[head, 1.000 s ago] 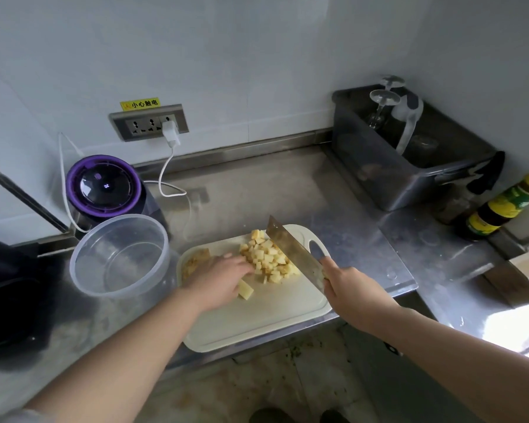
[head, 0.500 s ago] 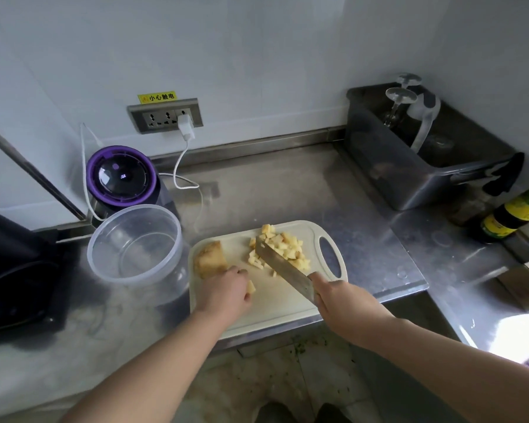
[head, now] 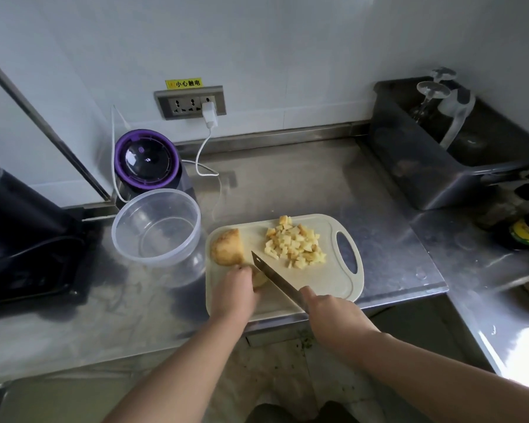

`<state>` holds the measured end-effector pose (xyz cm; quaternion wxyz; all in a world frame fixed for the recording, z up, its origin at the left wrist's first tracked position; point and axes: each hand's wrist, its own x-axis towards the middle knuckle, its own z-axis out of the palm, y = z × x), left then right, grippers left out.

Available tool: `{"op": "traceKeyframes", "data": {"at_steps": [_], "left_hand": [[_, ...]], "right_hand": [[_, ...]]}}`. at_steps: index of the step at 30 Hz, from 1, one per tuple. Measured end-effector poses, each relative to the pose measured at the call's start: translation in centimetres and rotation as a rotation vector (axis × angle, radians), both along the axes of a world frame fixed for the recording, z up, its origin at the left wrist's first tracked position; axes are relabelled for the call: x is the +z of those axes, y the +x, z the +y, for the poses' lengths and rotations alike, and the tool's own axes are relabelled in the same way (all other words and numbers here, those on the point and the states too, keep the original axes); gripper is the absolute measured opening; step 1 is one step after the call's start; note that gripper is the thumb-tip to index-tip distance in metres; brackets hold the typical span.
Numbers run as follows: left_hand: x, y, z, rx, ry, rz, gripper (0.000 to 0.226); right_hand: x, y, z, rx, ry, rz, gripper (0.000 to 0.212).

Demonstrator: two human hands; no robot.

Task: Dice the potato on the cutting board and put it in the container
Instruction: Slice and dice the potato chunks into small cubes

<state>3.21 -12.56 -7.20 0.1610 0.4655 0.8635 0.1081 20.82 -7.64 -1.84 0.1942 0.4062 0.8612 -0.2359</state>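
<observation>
We see the clear container (head: pixel 156 228) standing empty on the bench (head: pixel 287 181) just left of the cutting board (head: pixel 324 285), while the diced potato (head: pixel 295 246) lies heaped on the board's far right and an uncut potato half (head: pixel 228 247) sits at its far left. Our left hand (head: pixel 234 293) curls its fingers over a small potato piece (head: pixel 260 279), and our right hand (head: pixel 333 315) is closed round the knife (head: pixel 275 277), whose blade meets that piece. Since half a second ago the knife has swung away from the dice toward our left hand.

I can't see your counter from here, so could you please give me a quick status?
Right hand grips knife; left hand pins potato piece. Diced potato piled on cutting board. Container empty.
</observation>
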Motion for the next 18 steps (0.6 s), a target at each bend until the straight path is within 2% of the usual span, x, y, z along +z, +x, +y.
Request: {"op": "traceKeyframes", "data": {"at_steps": [18], "left_hand": [[-0.4,1.1,0.4,0.169,0.135,-0.181,0.022]], "right_hand": [[1.8,0.0,0.3,0.05,0.064,-0.017,0.048]]}}
